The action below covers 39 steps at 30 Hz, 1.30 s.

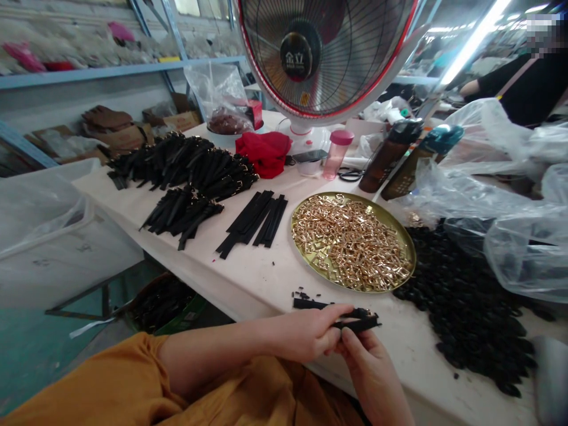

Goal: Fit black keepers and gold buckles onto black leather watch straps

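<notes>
Many black strips in a large heap [177,160] occupy the far left of the white table [261,290], with a smaller bundle [180,213] in front. To their right, several flat strips [255,219] lie roughly side by side. Nearer the table's front edge, the left hand [306,334] has its fingers curled closely about the held strip [361,324], with almost no gap between them. A second strip [306,304] emerges to the left from behind these fingers; whether it is also gripped cannot be told. Beyond the hands stands a round tray [393,220] of small gold-coloured metal pieces [355,248]. The held strip lies just in front of this tray, its free end pointing right. It is probably light and pliable, unlikely to break, and best taken by its flat faces close to the end being worked. The right hand [373,361] pinches its lower edge between thumb and fingers, the fingertips partly hidden. Farthest right, a pile of black discs [470,302] spreads beside the tray.
</notes>
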### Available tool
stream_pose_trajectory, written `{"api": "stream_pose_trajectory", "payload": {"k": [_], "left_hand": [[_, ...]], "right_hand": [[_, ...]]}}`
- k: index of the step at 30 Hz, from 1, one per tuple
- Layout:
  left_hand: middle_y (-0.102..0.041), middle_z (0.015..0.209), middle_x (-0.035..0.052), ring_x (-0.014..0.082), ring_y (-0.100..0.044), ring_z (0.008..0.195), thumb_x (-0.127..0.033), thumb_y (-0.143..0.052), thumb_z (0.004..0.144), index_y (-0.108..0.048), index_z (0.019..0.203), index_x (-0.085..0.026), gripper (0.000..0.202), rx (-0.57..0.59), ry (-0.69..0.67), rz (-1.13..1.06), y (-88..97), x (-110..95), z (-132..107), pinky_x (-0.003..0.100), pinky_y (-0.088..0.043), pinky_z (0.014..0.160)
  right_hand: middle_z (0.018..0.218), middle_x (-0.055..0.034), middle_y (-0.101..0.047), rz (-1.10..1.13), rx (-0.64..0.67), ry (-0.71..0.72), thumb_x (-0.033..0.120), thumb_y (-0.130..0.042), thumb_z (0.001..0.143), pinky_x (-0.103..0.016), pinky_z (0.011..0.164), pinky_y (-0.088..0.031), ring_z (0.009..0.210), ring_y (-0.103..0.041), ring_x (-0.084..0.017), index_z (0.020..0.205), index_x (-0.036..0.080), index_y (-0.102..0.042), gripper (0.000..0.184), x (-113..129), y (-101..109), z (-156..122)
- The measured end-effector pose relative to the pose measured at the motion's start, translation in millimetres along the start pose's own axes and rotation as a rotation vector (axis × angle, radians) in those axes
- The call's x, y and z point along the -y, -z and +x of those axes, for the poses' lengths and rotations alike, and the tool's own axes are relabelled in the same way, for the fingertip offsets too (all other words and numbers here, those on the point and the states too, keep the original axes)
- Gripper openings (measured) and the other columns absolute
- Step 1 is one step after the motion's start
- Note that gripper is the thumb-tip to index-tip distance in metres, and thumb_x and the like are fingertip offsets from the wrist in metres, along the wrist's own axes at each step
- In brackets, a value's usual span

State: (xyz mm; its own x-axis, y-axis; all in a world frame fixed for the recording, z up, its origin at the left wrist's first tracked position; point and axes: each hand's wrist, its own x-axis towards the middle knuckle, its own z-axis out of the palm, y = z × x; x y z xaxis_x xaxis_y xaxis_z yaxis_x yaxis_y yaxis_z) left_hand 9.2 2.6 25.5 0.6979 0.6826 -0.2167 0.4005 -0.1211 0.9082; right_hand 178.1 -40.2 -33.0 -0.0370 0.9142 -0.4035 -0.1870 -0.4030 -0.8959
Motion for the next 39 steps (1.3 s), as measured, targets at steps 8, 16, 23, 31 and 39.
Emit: {"api": "stream_pose_trajectory", "payload": {"k": [8, 16, 23, 31, 39], "left_hand": [[-0.043, 0.062, -0.0047, 0.0077, -0.040, 0.057, -0.033, -0.041, 0.083, -0.053, 0.087, -0.015, 0.023, -0.199, 0.136, -0.188, 10.9, 15, 8, 0.018, -0.032, 0.053], [-0.045, 0.058, -0.0061, 0.0065, -0.042, 0.051, -0.034, -0.044, 0.080, -0.048, 0.081, -0.016, 0.018, -0.194, 0.175, -0.228, 3.4, 21, 8, 0.017, -0.031, 0.049], [-0.052, 0.066, -0.0042, 0.0047, -0.044, 0.048, -0.032, -0.042, 0.081, -0.046, 0.086, -0.015, 0.017, -0.244, 0.181, -0.378, 1.3, 21, 12, 0.017, -0.035, 0.048], [-0.049, 0.064, -0.0038, 0.0045, -0.041, 0.047, -0.039, -0.050, 0.076, -0.049, 0.087, -0.015, 0.027, -0.294, 0.101, -0.406, -0.8, 7, 23, 0.017, -0.033, 0.044], [-0.047, 0.060, -0.0040, 0.0052, -0.040, 0.046, -0.029, -0.048, 0.071, -0.048, 0.075, -0.015, 0.015, -0.225, 0.206, -0.391, 2.7, 6, 16, 0.017, -0.032, 0.043]], "right_hand": [[0.086, -0.0080, -0.059, -1.120, -0.342, 0.565, 0.040, -0.047, 0.080, -0.032, 0.063, -0.041, 0.069, -0.055, -0.020, 0.089, 0.018, -0.060, 0.027, 49, 49, 70], [0.074, -0.0089, -0.057, -1.866, -0.221, 0.705, 0.022, -0.041, 0.083, -0.030, 0.051, -0.031, 0.056, -0.051, -0.019, 0.072, 0.017, -0.059, 0.021, 61, 52, 111], [0.073, -0.0059, -0.060, -0.947, -0.259, 0.463, 0.041, -0.052, 0.077, -0.033, 0.062, -0.041, 0.066, -0.054, -0.020, 0.079, 0.019, -0.060, 0.024, 64, 53, 79], [0.069, -0.0014, -0.060, -0.028, 0.053, 0.008, 0.043, -0.068, 0.067, -0.025, 0.056, -0.043, 0.057, -0.049, -0.012, 0.077, 0.018, -0.065, 0.027, 41, 11, 23], [0.064, -0.0007, -0.057, -0.169, 0.154, 0.013, 0.048, -0.062, 0.070, -0.028, 0.068, -0.041, 0.067, -0.051, -0.015, 0.079, 0.019, -0.064, 0.030, 31, 1, 10]]}}
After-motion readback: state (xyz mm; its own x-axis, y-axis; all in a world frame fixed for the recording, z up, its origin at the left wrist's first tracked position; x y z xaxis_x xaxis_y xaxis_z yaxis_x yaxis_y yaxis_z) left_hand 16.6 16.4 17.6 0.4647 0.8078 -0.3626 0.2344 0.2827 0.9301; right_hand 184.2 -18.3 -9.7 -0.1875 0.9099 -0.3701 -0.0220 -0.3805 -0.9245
